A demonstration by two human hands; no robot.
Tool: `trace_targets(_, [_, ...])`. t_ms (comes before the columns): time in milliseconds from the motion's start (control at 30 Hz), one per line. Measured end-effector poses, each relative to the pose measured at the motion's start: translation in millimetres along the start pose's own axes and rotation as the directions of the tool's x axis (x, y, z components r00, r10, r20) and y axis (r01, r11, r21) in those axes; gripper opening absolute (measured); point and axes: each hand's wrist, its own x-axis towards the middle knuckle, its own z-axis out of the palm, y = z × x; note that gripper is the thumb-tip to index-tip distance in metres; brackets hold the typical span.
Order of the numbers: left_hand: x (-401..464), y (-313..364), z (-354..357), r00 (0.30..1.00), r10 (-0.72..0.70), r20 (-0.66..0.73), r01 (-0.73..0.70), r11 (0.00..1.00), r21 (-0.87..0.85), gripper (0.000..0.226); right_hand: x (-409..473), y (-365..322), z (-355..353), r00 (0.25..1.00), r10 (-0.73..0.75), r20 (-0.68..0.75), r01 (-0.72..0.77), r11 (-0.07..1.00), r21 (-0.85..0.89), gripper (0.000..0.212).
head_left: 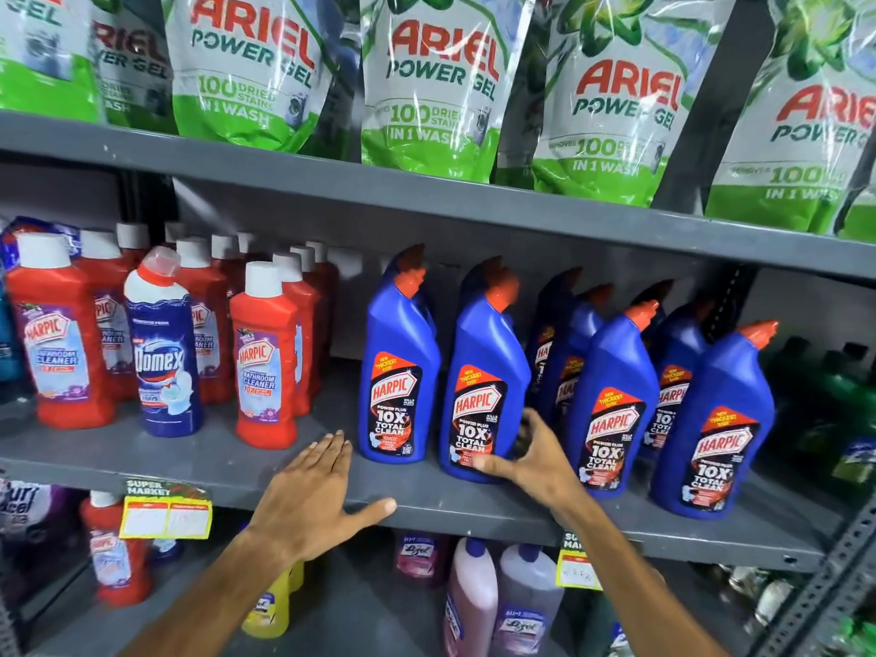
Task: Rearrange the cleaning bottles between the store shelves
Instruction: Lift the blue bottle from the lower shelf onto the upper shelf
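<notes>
Several blue Harpic bottles with orange caps stand on the grey middle shelf point(441, 502). My right hand point(538, 459) wraps the base of the second blue Harpic bottle point(488, 362), with the thumb across its label and the fingers round its right side. That bottle stands upright on the shelf, beside another blue Harpic bottle point(400, 367) to its left. My left hand point(315, 497) lies flat and open on the shelf's front edge, fingers spread, holding nothing, just left of the blue bottles.
Red Harpic bathroom cleaner bottles point(265, 358) and a Domex bottle point(163, 358) fill the shelf's left side. More blue Harpic bottles point(611, 410) stand to the right. Ariel pouches point(436, 87) hang over the upper shelf. Lizol bottles point(474, 595) stand on the shelf below.
</notes>
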Motion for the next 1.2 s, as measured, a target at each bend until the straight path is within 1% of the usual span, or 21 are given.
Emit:
trace_targets(100, [0.1, 0.2, -0.6, 1.0, -0.004, -0.002, 0.004, 1.0, -0.001, 0.142, 1.4, 10.8, 0.8, 0.999, 0.031, 0.014, -0.031, 0.999, -0.007, 0.096])
trace_targets(233, [0.0, 1.4, -2.2, 1.0, -0.005, 0.005, 0.006, 1.0, -0.006, 0.142, 5.4, 15.4, 2.4, 1.0, 0.011, -0.023, -0.012, 1.0, -0.027, 0.07])
trace_targets(267, [0.1, 1.7, -2.5, 1.0, -0.005, 0.006, 0.005, 1.0, -0.008, 0.142, 6.2, 16.0, 2.5, 1.0, 0.002, -0.025, -0.002, 1.0, -0.03, 0.067])
trace_targets(467, [-0.5, 1.9, -3.6, 1.0, -0.003, 0.016, 0.003, 1.0, -0.009, 0.143, 7.1, 17.9, 3.1, 0.999, -0.011, -0.042, 0.009, 0.999, -0.046, 0.068])
trace_targets(733, [-1.1, 2.4, -3.4, 1.0, 0.001, 0.018, 0.0, 1.0, -0.015, 0.137, 7.0, 18.7, 3.3, 0.999, -0.012, -0.04, 0.01, 0.999, -0.051, 0.064])
trace_targets(933, [-0.9, 2.0, -4.5, 0.999, -0.007, 0.036, 0.008, 1.0, -0.028, 0.137, 6.8, 19.4, 5.1, 0.999, -0.017, -0.04, 0.015, 0.998, -0.059, 0.058])
trace_targets(1200, [0.2, 3.1, -5.8, 0.998, -0.016, 0.06, 0.018, 0.999, -0.036, 0.138, 6.7, 18.5, 5.5, 0.998, -0.022, -0.052, 0.018, 0.997, -0.076, 0.058])
